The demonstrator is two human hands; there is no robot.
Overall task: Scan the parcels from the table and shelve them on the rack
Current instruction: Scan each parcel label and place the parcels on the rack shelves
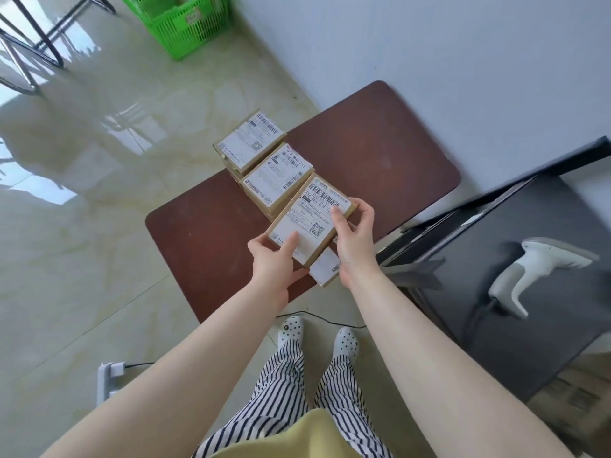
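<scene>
Left hand (272,259) and right hand (353,238) grip parcel (309,219).

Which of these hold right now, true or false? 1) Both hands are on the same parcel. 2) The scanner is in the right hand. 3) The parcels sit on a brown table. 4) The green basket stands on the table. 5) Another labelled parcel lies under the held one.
1) True. The left hand and the right hand both grip the nearest parcel.
2) False. The scanner lies on the dark surface to the right, untouched.
3) True. The far parcel and the middle parcel rest on the brown table.
4) False. The green basket stands on the floor by the wall.
5) True. A lower parcel shows beneath it.
</scene>
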